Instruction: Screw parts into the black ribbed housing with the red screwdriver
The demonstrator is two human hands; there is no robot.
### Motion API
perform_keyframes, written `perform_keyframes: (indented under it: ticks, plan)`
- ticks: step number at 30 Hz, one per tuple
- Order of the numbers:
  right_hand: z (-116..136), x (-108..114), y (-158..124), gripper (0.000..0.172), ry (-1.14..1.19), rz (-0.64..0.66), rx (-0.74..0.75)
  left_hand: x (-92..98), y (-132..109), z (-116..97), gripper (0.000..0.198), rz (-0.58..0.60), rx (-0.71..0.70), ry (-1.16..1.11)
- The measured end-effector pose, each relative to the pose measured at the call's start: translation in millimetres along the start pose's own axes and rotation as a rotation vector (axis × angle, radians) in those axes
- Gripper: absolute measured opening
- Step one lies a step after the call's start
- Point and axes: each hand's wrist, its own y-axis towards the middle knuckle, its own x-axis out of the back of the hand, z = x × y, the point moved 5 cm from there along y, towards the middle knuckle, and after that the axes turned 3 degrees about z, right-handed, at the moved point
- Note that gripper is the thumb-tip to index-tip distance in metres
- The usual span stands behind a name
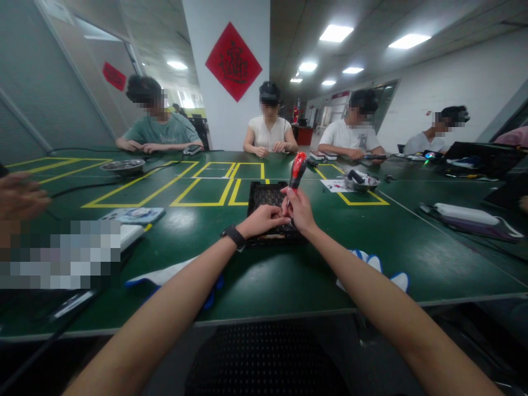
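From far off, I see a white glove (171, 274) nearest. My left hand (266, 221) is half curled; I can't tell if it holds anything. My right hand (301, 212) wraps around a red screwdriver (297, 168) over the black box (266, 193). If it slips, it could poke my left hand.

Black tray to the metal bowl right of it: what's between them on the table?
Head view: bare green tabletop beside the black tray, then a white sheet nearer the metal bowl.
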Motion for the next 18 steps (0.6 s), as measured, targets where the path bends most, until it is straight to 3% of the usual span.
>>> perform_keyframes:
  ticks: [3,14,18]
  plan:
    - [0.1,-0.5,-0.2,0.036,-0.001,-0.003,-0.015,-0.1,-0.3,2.0,0.041,0.012,0.018,-0.017]
    - [-2.8,0.3,0.4,0.041,0.049,0.055,-0.063,-0.5,-0.8,-9.0,0.028,0.096,-0.143,-0.131]
    - [-2.2,1.1,0.3,0.040,0.008,0.011,-0.039,-2.0,0.4,-3.3,0.032,0.073,-0.079,-0.101]
